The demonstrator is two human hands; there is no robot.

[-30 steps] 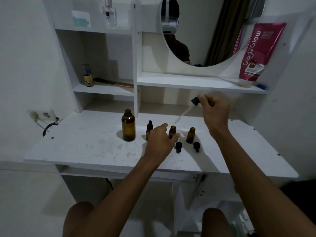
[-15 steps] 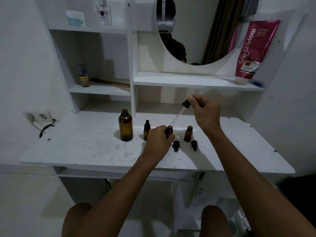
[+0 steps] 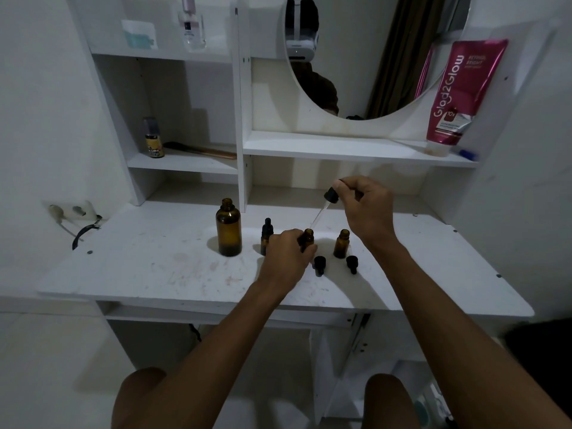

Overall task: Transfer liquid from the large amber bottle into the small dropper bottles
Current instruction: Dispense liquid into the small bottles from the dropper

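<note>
The large amber bottle (image 3: 229, 227) stands uncapped on the white desk (image 3: 148, 267). To its right stand three small amber dropper bottles: a capped one (image 3: 266, 235), a middle uncapped one (image 3: 308, 236) and a right uncapped one (image 3: 342, 244). My left hand (image 3: 289, 253) grips the middle bottle. My right hand (image 3: 366, 209) pinches the black bulb of a glass dropper (image 3: 325, 207), whose tip sits at the middle bottle's mouth. Two black dropper caps (image 3: 319, 265) (image 3: 352, 264) lie in front of the bottles.
Shelves rise behind the desk, holding a small yellow-labelled bottle (image 3: 153, 140), a comb (image 3: 201, 149), a pink tube (image 3: 461, 91) and a clear perfume bottle (image 3: 192, 26). A round mirror (image 3: 371, 51) hangs above. A wall socket with a cable (image 3: 72, 212) sits at the left.
My right hand has brought the dropper down and left, so its tip now meets the middle bottle's mouth. My left hand closed around that bottle.
</note>
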